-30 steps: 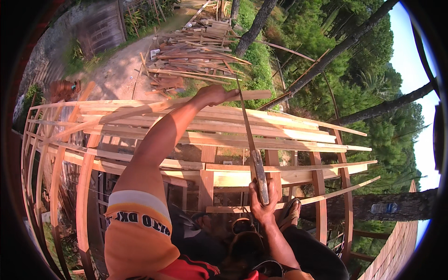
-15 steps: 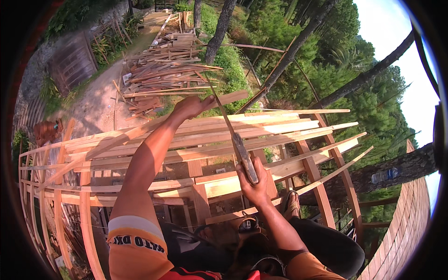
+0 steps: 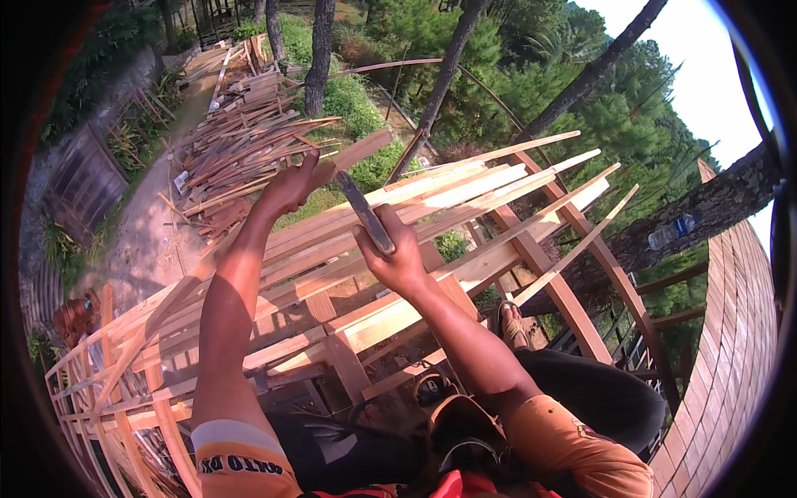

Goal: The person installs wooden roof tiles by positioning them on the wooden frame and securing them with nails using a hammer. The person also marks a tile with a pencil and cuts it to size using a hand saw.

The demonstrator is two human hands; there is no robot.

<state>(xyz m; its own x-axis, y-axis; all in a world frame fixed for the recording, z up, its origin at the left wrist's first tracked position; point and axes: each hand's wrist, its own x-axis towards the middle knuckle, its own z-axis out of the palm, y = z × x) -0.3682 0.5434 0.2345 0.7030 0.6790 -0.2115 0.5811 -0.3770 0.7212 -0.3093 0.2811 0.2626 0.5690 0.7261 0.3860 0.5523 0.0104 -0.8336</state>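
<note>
My left hand (image 3: 288, 189) is closed round a wooden slat (image 3: 365, 148), whose free end sticks out to the right past my fingers. The slat runs back down to the left beside my forearm. My right hand (image 3: 392, 251) grips the straight, worn handle (image 3: 363, 207) of what looks like a hand saw. That handle's front end meets the slat just right of my left hand. The blade is hidden now; whether it has cut into the wood I cannot tell.
Long pale battens (image 3: 448, 199) lie across darker rafters (image 3: 540, 257) below my hands. My sandalled foot (image 3: 513, 324) rests among the timbers. A tree trunk (image 3: 706, 216) and a shingled roof (image 3: 722, 332) stand at the right. Lumber is piled (image 3: 241, 133) on the ground below.
My right hand has pushed the saw forward, bringing its handle up to the slat. The blade, seen edge-on across the slat before, has gone from view. The whole view has shifted and turned.
</note>
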